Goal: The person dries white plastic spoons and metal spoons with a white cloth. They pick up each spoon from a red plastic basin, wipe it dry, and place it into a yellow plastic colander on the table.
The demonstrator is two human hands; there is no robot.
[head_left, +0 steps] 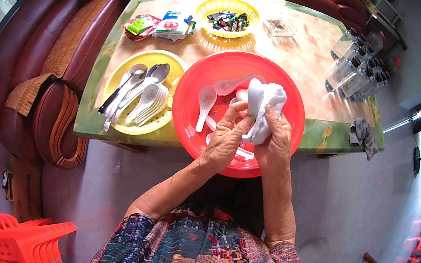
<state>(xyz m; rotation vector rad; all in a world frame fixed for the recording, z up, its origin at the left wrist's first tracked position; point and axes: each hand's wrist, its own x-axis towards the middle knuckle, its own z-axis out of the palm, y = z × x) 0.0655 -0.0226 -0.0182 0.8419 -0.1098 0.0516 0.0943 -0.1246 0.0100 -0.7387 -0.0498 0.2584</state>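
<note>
Above a large red basin [186,93] my two hands work close together. In my left hand [228,139] a white soup spoon [254,97] is pinched by its handle end, its bowl pointing up. My right hand [275,140] grips a white cloth [270,110] pressed against the spoon. Several white spoons lie in the basin, among them one spoon [206,101] at the left and another [231,84] at the back. Left of the basin, a yellow perforated basket [160,122] holds stacked white spoons [151,102] and metal spoons [158,73].
The basin overhangs the near edge of a marble-patterned table [323,131]. On it are a yellow basket [202,9] of wrapped sweets, packets [171,25], a clear dish [279,28], glass bottles [355,79] and a grey rag [362,135]. Red stools [18,239] stand lower left.
</note>
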